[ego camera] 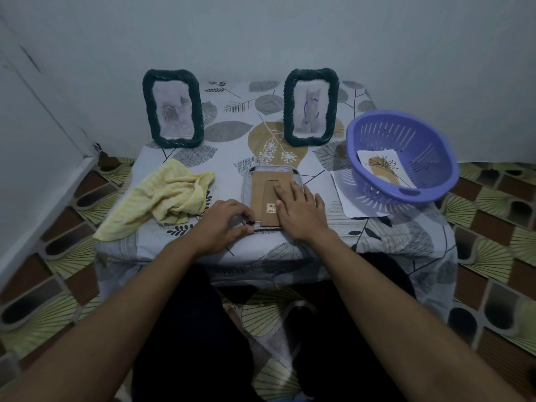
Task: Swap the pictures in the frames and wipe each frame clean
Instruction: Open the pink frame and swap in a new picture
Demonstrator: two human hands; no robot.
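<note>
Face-down frame (246, 185), brown cardboard back (266, 187) (stickered); left hand (223, 224) pinching its corner clip (251, 222), right hand (298, 210) flat.

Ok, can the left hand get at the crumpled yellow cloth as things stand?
Probably yes: the crumpled yellow cloth lies beside the left hand with nothing between, though that hand pinches a tab on the face-down frame's brown cardboard back.

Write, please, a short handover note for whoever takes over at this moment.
Left hand pinches a tab on the face-down frame; right hand lies flat on its back.
Left frame and right frame stand behind, pictures in.
Cloth lies left; basket right holds a picture.
Done: unclear whether this frame's picture is swapped.
Left: finish this frame, wipe, do the rest.
</note>
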